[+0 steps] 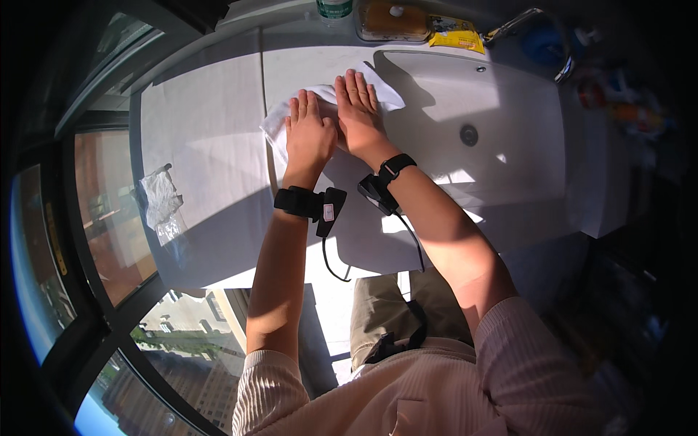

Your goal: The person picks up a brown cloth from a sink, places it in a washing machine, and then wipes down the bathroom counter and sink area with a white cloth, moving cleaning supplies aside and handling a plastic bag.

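Note:
A white cloth lies on the white countertop beside the left edge of the sink basin. My left hand rests flat on the cloth's left part, its fingers pointing away from me. Just right of it, my right hand presses flat on the cloth too, fingers extended and slightly apart. The two hands are close together near the thumbs. Both wrists wear black straps with small black devices and cables. Part of the cloth is hidden under the hands.
The white sink basin with a dark drain lies to the right. Behind stand a bottle, a lidded container, a yellow packet and a curved metal faucet. Crumpled tissue lies at the counter's left edge, near windows.

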A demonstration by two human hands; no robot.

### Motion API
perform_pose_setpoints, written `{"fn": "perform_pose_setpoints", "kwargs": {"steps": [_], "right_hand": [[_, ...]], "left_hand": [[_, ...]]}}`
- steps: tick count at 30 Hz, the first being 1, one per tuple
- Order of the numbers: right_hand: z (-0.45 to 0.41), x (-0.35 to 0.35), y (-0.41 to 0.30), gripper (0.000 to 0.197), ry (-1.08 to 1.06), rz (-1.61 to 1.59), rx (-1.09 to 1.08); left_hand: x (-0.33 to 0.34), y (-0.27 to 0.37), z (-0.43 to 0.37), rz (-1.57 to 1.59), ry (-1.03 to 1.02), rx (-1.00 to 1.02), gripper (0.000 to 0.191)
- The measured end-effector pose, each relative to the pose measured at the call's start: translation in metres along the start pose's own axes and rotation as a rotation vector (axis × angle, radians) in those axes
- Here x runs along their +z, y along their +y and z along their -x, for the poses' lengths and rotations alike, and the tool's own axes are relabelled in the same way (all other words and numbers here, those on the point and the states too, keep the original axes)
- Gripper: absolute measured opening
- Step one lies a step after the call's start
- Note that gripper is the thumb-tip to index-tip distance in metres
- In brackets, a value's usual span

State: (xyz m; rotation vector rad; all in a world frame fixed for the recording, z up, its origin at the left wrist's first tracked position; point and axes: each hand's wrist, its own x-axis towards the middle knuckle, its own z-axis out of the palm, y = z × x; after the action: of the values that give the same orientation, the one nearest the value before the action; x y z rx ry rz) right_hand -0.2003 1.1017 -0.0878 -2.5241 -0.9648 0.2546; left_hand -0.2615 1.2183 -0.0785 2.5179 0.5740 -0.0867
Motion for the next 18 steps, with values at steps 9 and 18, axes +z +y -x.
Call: {"fn": "perform_pose_setpoints", "kwargs": {"steps": [9,18], "right_hand": [[-0.119,0.007,0.005,0.066,-0.022,0.088,0.052],[-0.051,0.025,-0.002,0.066,0.146,0.117,0.061]], "left_hand": [[-0.025,-0.034,-0.140,-0.462,-0.083,0.146,0.064],[0.000,-0.029,-0.075,-0.312,-0.060,0.174,0.071]]}}
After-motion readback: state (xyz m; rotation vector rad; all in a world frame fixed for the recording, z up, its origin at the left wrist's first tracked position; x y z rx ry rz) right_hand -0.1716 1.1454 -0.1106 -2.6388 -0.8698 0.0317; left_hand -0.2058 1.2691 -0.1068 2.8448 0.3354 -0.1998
